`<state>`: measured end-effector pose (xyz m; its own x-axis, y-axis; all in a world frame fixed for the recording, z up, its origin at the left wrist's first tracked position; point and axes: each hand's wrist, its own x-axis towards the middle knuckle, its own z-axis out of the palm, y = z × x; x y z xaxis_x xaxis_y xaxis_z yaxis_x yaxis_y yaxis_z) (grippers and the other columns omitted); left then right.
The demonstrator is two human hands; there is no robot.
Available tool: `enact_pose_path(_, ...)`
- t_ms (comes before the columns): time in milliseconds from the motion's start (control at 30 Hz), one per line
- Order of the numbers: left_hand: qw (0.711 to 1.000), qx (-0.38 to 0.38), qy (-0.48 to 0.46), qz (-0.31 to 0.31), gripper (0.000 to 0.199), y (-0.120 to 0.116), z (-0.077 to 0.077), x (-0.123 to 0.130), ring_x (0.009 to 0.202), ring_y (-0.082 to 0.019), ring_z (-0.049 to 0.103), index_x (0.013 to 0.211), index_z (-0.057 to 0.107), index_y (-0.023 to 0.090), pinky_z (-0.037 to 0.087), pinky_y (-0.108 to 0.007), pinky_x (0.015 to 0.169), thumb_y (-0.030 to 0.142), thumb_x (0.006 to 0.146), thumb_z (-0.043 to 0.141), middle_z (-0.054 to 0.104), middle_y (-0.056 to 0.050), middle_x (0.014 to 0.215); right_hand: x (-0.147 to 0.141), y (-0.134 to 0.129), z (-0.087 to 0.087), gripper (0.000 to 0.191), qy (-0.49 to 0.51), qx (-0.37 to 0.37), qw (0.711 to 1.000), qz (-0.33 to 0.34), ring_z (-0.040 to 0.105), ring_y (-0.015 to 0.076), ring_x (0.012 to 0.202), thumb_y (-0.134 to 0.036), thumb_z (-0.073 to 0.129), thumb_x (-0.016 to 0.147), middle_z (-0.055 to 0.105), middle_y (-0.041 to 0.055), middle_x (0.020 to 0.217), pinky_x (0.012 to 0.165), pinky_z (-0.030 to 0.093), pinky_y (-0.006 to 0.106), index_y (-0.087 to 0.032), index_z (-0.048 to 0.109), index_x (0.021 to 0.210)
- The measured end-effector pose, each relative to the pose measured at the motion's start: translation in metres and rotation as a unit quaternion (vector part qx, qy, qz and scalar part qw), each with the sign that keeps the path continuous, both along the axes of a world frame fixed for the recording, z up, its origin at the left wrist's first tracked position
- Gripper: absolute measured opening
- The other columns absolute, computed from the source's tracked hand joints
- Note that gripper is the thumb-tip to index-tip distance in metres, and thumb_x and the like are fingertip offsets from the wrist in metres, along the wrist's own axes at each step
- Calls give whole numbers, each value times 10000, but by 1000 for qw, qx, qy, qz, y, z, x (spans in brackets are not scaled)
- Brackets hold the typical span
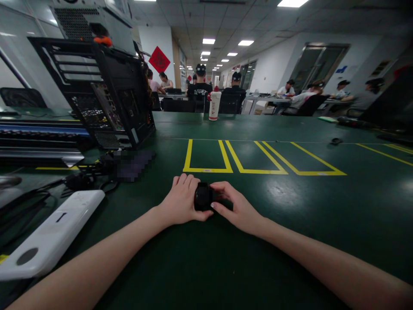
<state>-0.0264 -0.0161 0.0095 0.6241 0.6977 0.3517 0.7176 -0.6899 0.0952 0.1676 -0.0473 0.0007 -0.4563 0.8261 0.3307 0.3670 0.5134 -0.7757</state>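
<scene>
A small, dark black object with a rounded, faceted face (203, 197) is between my two hands, low over the green table (232, 262). Around its left side and top curls my left hand (182, 199), its thumb along the near lower edge. From the right, my right hand (234, 206) pinches at the same object with bent fingers and thumb. The object's kind is too dark to make out, and its sides are partly hidden by my fingers.
Yellow tape outlines (208, 170) mark the table beyond my hands. On the left are a black computer case (119, 99), tangled black cables (80, 178) and a white device (54, 232). A white bottle (214, 105) stands at the far edge. Several people sit farther back.
</scene>
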Motion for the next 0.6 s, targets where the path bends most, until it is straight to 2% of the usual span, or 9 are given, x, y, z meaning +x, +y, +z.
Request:
enact_pose_path(100, 1000, 5, 0, 0, 678, 1, -1, 0, 832, -250, 425, 1017, 466, 110, 342, -390, 737, 667, 631, 485, 480, -98, 915, 1, -1, 1, 370, 13, 7, 1000, 12, 502, 187, 1043, -156, 544, 773, 472, 60, 1126, 917, 453, 404, -222, 415, 1114)
enact_pose_path(267, 1000, 9, -5, 0, 665, 3, -5, 2, 832, -250, 420, 1011, 464, 108, 348, -388, 729, 646, 623, 512, 476, -97, 917, 1, 1, 0, 246, 25, 5, 1000, 4, 525, 175, 999, -197, 509, 807, 488, 58, 1088, 879, 477, 380, -213, 450, 1046)
enact_pose_path(467, 1000, 7, -17, -3, 660, 2, -7, 8, 820, -246, 411, 1003, 463, 104, 358, -380, 708, 633, 614, 531, 460, -94, 901, 1, 1, -3, 365, 15, 5, 1000, -21, 525, 184, 996, -172, 518, 795, 494, 67, 1077, 873, 478, 385, -211, 389, 1135)
enact_pose_path(600, 1000, 11, -15, -6, 655, 2, -6, 8, 815, -247, 414, 1002, 462, 109, 358, -385, 707, 641, 623, 512, 461, -94, 898, 2, -1, 0, 351, 18, 14, 1000, -5, 506, 185, 1015, -142, 557, 757, 474, 58, 1081, 887, 473, 381, -209, 423, 1075)
